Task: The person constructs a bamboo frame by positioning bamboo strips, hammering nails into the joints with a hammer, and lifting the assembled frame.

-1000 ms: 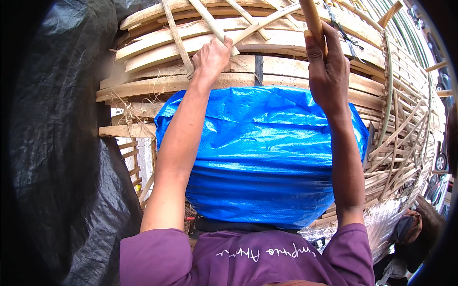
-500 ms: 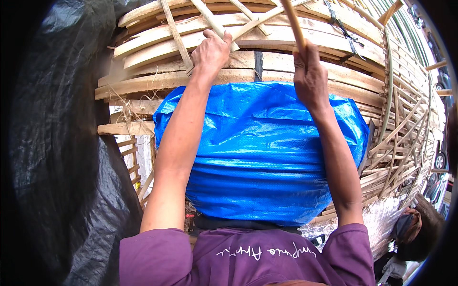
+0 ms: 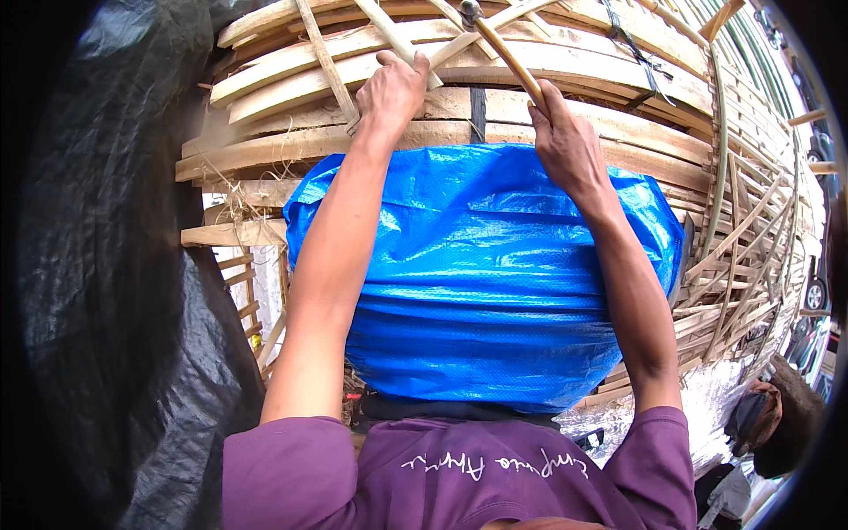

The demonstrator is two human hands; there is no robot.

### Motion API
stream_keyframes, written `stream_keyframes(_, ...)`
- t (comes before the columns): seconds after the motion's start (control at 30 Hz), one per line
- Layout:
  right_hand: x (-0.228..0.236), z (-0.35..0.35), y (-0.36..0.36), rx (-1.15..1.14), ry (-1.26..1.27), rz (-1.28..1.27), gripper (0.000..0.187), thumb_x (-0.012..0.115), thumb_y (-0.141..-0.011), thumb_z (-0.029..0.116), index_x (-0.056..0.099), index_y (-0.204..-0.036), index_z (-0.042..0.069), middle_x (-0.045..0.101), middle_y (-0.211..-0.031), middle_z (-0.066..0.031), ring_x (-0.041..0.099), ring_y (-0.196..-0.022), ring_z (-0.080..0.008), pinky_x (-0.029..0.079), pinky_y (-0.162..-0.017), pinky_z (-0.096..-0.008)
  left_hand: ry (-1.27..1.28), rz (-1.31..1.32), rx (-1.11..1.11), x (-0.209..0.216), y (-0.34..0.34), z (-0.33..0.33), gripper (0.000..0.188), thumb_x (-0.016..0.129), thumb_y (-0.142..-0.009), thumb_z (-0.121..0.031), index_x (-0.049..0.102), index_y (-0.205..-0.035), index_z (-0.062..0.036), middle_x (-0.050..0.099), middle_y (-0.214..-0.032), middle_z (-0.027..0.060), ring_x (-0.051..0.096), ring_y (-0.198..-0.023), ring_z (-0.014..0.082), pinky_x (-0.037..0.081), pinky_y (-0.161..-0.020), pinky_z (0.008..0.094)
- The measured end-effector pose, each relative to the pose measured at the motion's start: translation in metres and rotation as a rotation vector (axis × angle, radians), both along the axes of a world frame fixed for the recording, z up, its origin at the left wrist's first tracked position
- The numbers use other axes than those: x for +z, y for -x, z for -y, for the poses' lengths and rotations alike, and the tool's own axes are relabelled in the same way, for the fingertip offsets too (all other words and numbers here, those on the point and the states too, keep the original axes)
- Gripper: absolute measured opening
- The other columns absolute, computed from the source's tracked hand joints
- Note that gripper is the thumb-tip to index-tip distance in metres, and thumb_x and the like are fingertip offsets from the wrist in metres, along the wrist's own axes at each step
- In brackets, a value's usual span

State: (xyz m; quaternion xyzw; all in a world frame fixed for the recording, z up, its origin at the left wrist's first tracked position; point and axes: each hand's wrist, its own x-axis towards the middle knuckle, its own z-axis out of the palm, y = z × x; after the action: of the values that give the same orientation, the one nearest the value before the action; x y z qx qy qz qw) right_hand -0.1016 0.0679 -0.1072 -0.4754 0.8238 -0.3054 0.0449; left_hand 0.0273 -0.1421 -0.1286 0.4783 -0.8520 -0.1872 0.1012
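My right hand (image 3: 565, 137) is closed round the wooden handle of a hammer (image 3: 512, 62), whose dark metal head is at the top of the view, over crossed wooden strips. My left hand (image 3: 391, 95) is closed on the near end of a pale wooden strip (image 3: 389, 31); its fingertips are partly hidden. Beside it, a thinner slat (image 3: 325, 62) slants down to my left wrist. Under these strips lie stacked sawn planks (image 3: 353, 84). A blue plastic sheet (image 3: 477, 265) is spread between my forearms, over my lap.
A black plastic sheet (image 3: 97, 265) hangs along the left. Black ties (image 3: 632, 49) hold planks at upper right. Many thin slats (image 3: 742, 238) lie tangled on the right, with parked vehicles (image 3: 814, 296) beyond. A dark cap-like item (image 3: 755, 415) is at lower right.
The hammer has tipped leftward and down, so its head now shows above the crossed strips. My right hand has shifted slightly left. My left hand stays nearly in place.
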Motion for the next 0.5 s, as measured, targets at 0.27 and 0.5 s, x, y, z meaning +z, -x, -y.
stream_keyframes(0.27, 0.096, 0.011, -0.019, 0.022, 0.482, 0.033, 0.028, 0.054, -0.101, 0.028, 0.054, -0.12, 0.008, 0.058, -0.067, -0.0114, 0.055, -0.057, -0.0239, 0.04, -0.05, -0.0362, -0.031, -0.017, 0.028, 0.002, -0.002, 0.006, 0.07, 0.032, -0.099, -0.053, 0.042, -0.115, 0.0145, 0.064, -0.097, 0.0377, 0.064, -0.1, 0.0482, 0.05, -0.089, 0.0533)
stream_keyframes(0.5, 0.011, 0.003, 0.005, -0.054, 0.04, -0.014, 0.022, 0.048, -0.102, 0.027, 0.049, -0.104, 0.006, 0.062, -0.068, -0.029, 0.061, -0.065, -0.0507, 0.043, -0.055, -0.0576, -0.031, -0.028, 0.001, 0.001, 0.0, 0.0, 0.07, 0.033, -0.099, -0.053, 0.043, -0.114, 0.0147, 0.065, -0.095, 0.0375, 0.065, -0.097, 0.0492, 0.051, -0.087, 0.054)
